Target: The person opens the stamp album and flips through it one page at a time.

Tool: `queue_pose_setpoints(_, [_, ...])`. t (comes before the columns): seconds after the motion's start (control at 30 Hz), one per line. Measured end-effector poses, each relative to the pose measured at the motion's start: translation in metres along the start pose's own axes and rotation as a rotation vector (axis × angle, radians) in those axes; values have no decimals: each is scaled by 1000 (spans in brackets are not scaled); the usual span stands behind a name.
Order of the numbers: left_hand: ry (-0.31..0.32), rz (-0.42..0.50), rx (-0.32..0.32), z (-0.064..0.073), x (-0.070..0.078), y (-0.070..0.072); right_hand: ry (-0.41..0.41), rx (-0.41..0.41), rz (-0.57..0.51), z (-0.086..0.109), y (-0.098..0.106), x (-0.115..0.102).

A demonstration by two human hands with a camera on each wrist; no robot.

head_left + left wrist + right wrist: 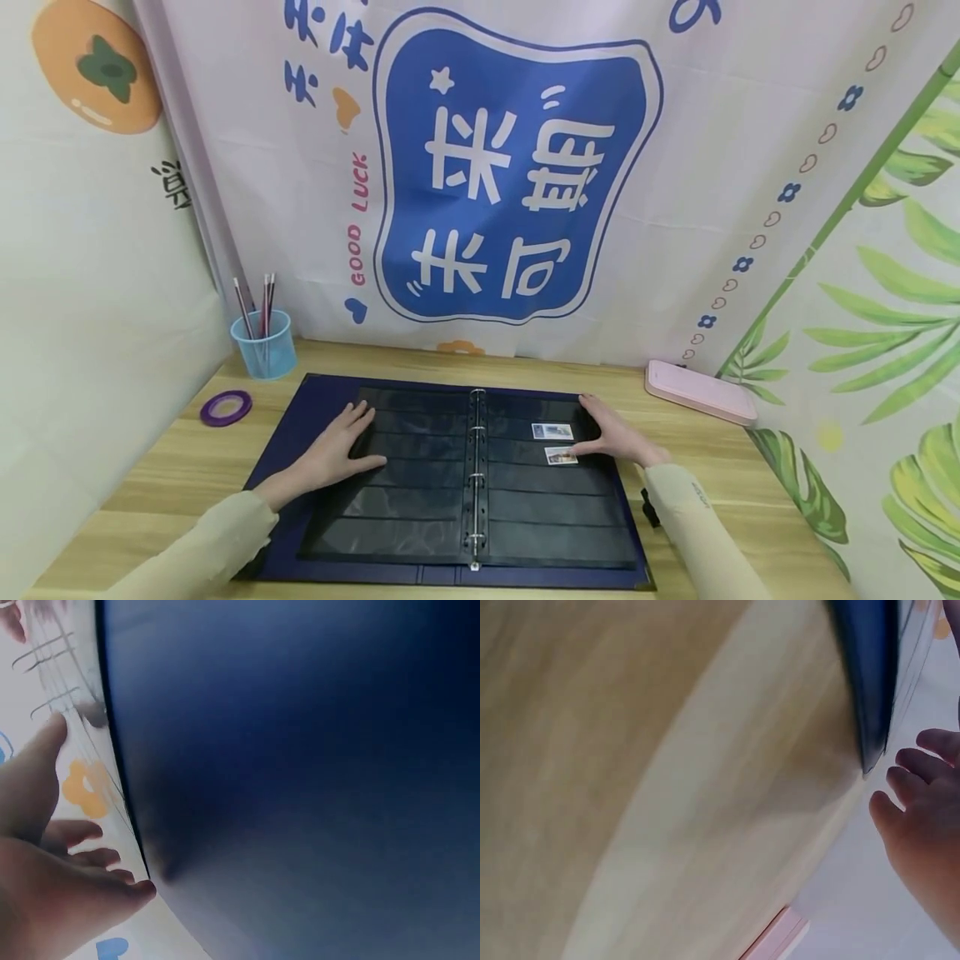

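ok so my count: one left hand (330, 456) and one right hand (617, 433), two pale sleeves (693, 512), one blue binder (318, 404), two black pages (405, 500) showing, four metal rings (477, 429), two little stamps (552, 432), one blue cup (272, 357), at least three pencils (266, 300), one purple tape roll (206, 410), one pink case (697, 392), plus one dark thing (650, 508) half hidden.

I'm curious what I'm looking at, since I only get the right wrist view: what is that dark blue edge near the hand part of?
Observer: It belongs to an open ring binder, with metal rings down its middle.
Visitor: Is there anything in it?
Observer: By the look of them, an upper stamp and a lower stamp, both on the right page.
Visitor: And where is the person's left hand?
Observer: The head view shows the left hand at the outer side of the left page, thumb and fingers spread.
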State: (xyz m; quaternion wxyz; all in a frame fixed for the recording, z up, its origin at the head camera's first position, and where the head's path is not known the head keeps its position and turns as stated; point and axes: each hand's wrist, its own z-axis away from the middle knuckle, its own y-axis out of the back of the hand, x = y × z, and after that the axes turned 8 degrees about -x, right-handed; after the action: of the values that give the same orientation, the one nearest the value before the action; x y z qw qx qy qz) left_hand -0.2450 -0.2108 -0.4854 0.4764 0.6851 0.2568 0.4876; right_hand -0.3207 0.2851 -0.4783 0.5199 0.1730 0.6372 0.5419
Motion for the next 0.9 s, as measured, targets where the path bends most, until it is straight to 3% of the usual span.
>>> queue_pose_setpoints(0.3, [-16, -60, -120, 2, 4, -4, -33, -63, 32, 2, 1, 1])
queue_pose_setpoints(0.47, [-30, -85, -121, 3, 1, -8, -42, -62, 31, 1, 1, 1])
queue_pose_setpoints(0.9, [12, -112, -159, 2, 2, -8, -57, -28, 58, 1, -1, 0])
